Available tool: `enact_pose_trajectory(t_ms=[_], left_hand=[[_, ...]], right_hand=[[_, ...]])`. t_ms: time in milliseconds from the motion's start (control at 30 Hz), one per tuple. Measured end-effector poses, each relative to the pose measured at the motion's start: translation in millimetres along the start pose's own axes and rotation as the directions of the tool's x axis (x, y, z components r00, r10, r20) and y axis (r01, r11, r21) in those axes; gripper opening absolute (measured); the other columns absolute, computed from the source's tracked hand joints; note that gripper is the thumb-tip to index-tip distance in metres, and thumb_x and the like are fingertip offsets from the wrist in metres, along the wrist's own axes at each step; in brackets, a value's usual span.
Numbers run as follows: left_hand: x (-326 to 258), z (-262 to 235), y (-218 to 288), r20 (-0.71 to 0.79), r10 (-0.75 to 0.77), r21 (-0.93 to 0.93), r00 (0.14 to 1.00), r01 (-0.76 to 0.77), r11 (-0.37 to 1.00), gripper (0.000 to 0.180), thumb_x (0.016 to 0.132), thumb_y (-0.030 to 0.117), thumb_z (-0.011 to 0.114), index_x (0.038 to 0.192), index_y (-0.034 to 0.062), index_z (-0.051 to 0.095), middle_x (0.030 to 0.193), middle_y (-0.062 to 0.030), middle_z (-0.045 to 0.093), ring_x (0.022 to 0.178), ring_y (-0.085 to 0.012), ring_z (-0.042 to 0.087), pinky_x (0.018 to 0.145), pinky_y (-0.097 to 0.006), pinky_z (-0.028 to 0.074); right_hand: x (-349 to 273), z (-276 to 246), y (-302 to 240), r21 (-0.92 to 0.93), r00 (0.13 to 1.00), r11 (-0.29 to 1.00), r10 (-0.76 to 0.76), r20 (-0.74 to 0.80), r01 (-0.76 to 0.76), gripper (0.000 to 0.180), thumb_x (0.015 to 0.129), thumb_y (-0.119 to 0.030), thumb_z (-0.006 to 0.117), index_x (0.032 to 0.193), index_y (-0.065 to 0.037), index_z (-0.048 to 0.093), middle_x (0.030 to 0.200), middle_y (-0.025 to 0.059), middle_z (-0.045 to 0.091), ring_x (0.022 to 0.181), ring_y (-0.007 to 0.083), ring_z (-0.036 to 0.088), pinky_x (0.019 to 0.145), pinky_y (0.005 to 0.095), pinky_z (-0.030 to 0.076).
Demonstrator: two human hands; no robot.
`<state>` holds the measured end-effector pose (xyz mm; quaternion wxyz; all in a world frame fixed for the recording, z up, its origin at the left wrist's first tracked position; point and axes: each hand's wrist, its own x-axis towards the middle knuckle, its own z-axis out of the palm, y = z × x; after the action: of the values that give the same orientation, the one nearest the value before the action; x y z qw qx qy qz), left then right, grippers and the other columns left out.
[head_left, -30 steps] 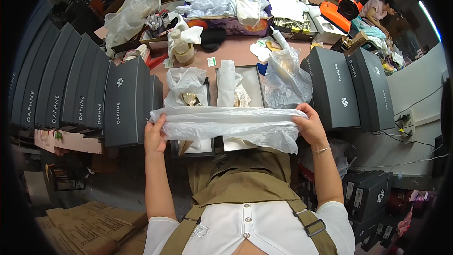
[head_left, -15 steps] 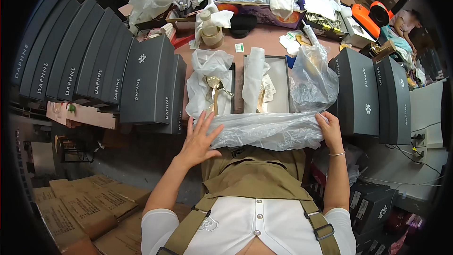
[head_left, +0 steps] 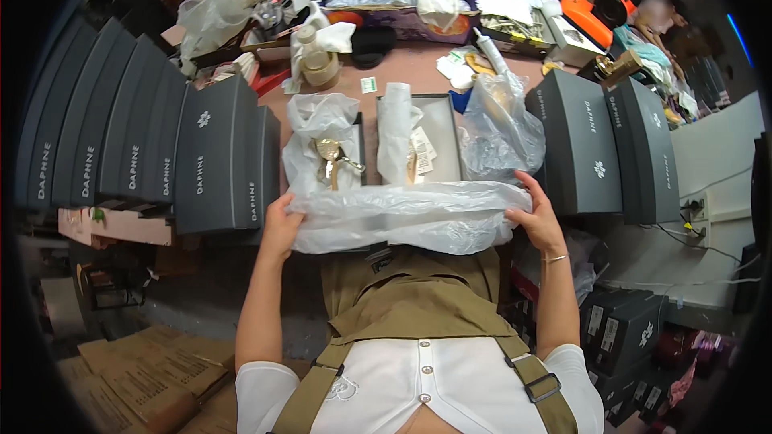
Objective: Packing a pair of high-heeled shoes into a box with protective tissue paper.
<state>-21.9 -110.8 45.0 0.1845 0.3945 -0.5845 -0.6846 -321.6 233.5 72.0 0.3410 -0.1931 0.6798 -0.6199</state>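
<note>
A long, crinkled, translucent plastic sheet (head_left: 402, 221) stretches along the table's front edge. My left hand (head_left: 280, 229) grips its left end, the fingers partly hidden by the folds. At the other end, my right hand (head_left: 537, 221) has the plastic between thumb and fingers. Just beyond the sheet, a gold shoe (head_left: 328, 153) rests on white tissue paper (head_left: 322, 112) over an open grey box. Beside it stands a second open box (head_left: 442, 141), with rolled white tissue (head_left: 394, 128) and printed paper slips (head_left: 421, 151) in it; a bit of tan shoe shows there.
Upright dark grey shoe boxes (head_left: 217, 153) line the left, and more shoe boxes (head_left: 583, 145) stand right. A crumpled clear plastic bag (head_left: 503, 133) lies near my right hand. Farther back are a bottle (head_left: 318, 60), a purple carton (head_left: 410, 24) and an orange tool (head_left: 591, 20). Brown cartons (head_left: 153, 370) sit lower left.
My left hand, spread flat over the plastic before, now grips its left end. The sheet has widened toward the left, and my right hand still holds its right end. The whole view has shifted.
</note>
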Motion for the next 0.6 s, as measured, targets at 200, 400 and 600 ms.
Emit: enact_pose_trajectory(t_ms=[200,400,600], left_hand=[[-8,-33,-18,0.225,-0.055,0.028,0.973,0.05,0.998,0.013,0.084,0.001,0.064,0.094,0.0054,0.058,0.088,0.0002,0.062,0.079,-0.0068,0.058,0.072,-0.023,0.049],[-15,-18,-13,0.089,-0.161,-0.389,0.983,0.183,0.903,0.03,0.089,0.014,0.064,0.116,0.0018,0.057,0.104,-0.0053,0.065,0.094,-0.0143,0.063,0.08,-0.029,0.051],[-23,-26,-10,0.178,-0.209,-0.251,0.961,0.25,0.935,0.035,0.084,0.01,0.07,0.114,0.0,0.057,0.102,-0.0069,0.065,0.09,-0.0153,0.064,0.082,-0.03,0.052]], right_hand=[[13,-19,24,0.159,0.988,0.982,0.115,-0.106,-0.097,0.018,0.089,-0.01,0.064,0.104,-0.001,0.06,0.088,-0.0001,0.061,0.079,0.0071,0.055,0.071,0.0223,0.046],[4,-18,18,0.046,0.993,0.992,0.118,0.002,-0.118,0.03,0.085,-0.014,0.069,0.109,-0.001,0.057,0.093,0.0001,0.06,0.083,0.0077,0.054,0.075,0.0236,0.046],[-3,-10,-1,-0.027,0.993,0.997,0.081,0.083,-0.079,0.058,0.073,-0.002,0.072,0.126,-0.005,0.049,0.11,0.0014,0.056,0.101,0.0099,0.053,0.087,0.0258,0.045]])
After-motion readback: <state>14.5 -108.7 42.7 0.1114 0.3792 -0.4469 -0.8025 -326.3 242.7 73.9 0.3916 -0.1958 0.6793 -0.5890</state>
